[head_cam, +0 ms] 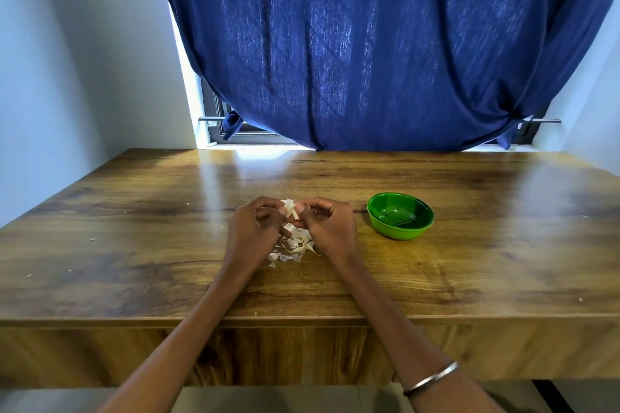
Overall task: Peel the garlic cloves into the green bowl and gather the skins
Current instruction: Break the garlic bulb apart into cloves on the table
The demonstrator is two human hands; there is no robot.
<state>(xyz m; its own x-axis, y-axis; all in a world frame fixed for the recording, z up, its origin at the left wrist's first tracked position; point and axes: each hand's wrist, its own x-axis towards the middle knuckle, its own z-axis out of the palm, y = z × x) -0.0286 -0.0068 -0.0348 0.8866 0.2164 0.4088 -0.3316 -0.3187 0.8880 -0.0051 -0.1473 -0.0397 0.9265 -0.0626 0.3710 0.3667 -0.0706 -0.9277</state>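
Note:
A white garlic clove [290,208] is held above the wooden table [134,245], pinched between my left hand [252,228] and my right hand [327,226]. Both hands have their fingers curled round it, thumbs at its papery skin. Under the hands lies a small heap of white garlic pieces and skins [293,246]. The green bowl [400,220] stands to the right of my right hand, a short gap away. Its inside looks glossy; I cannot tell whether it holds any cloves.
A few tiny skin flakes [29,275] lie scattered on the table's left side. A dark blue curtain [369,43] hangs over the window behind the table's far edge. Pale walls stand at left and right. A metal bangle [431,379] circles my right wrist.

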